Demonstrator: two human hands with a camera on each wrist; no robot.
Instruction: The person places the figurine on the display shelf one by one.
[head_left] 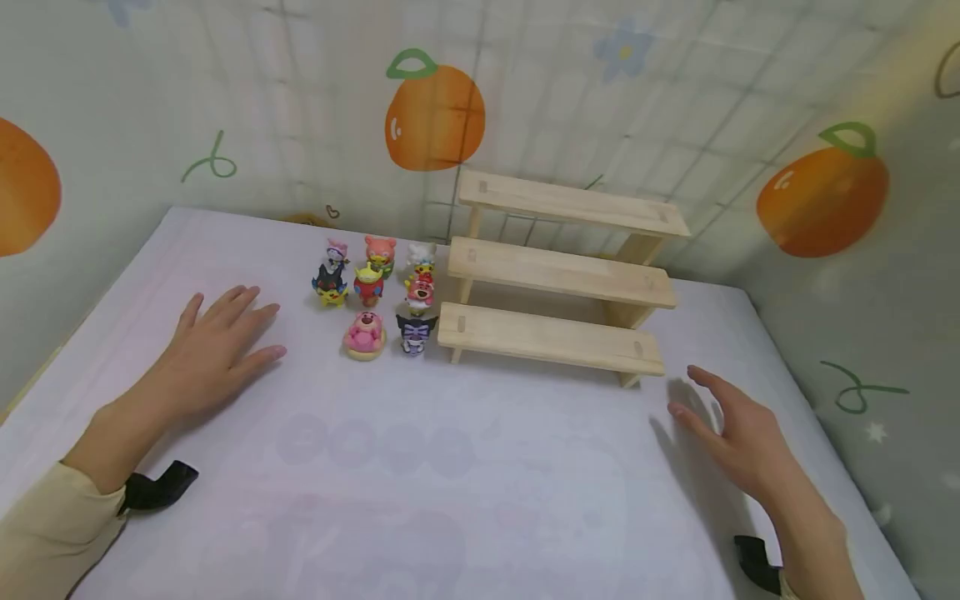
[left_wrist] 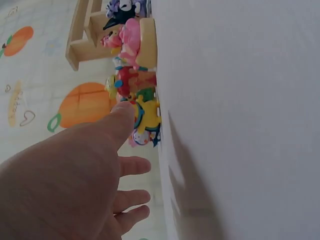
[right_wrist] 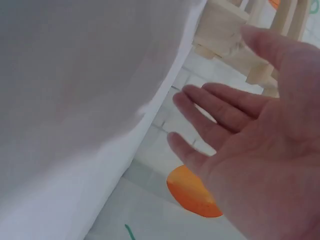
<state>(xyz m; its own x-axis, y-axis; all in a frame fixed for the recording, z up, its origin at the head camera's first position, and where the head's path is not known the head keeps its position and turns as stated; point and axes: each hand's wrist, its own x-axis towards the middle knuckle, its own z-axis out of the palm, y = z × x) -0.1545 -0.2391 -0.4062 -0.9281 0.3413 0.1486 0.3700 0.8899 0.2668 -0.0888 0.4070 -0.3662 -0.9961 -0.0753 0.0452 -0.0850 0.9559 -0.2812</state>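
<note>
My left hand (head_left: 213, 350) is spread over the left part of the table, left of a cluster of small toy figures, and holds nothing. Nearest to it stands a yellow figure with a dark hood (head_left: 330, 286). A pink bear in a ring (head_left: 364, 334) and a purple-and-black figure (head_left: 416, 334) stand at the cluster's front. Behind them are a red figure with a yellow-green head (head_left: 368, 284) and a pink figure (head_left: 380, 252). My right hand (head_left: 750, 437), fingers relaxed and holding nothing, hovers right of the three-tier wooden stand (head_left: 551, 337).
The white-covered table (head_left: 450, 500) meets a curtain (head_left: 300, 108) printed with oranges along the back and sides. Wire mesh shows faintly through the curtain behind the stand. A black strap piece (head_left: 159, 487) sticks out at the left wrist, another (head_left: 757, 562) at the right.
</note>
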